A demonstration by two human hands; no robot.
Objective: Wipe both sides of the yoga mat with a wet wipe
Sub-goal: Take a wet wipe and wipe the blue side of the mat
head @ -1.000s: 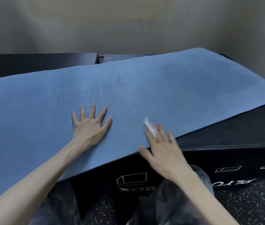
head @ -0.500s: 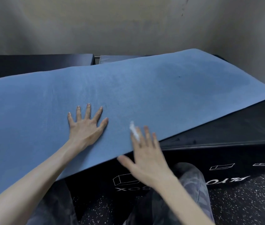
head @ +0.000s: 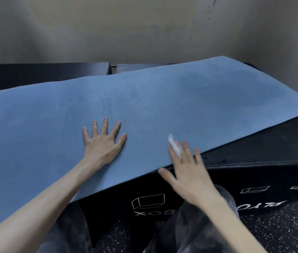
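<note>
One blue yoga mat (head: 162, 106) lies spread across the black plyo box (head: 254, 161), its near edge overhanging at the left. The left hand (head: 102, 145) presses flat on the mat, its five fingers splayed and holding nothing. The right hand (head: 186, 172), fingers straight, pushes one white wet wipe (head: 174, 147) along the mat's near edge.

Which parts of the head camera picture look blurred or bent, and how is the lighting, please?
Head view: the right hand and the white wet wipe under its fingers are smeared by motion, while the left hand on the blue yoga mat is sharp; the wide lens bows the mat's edges; the light is dim and soft, without glare.
</note>
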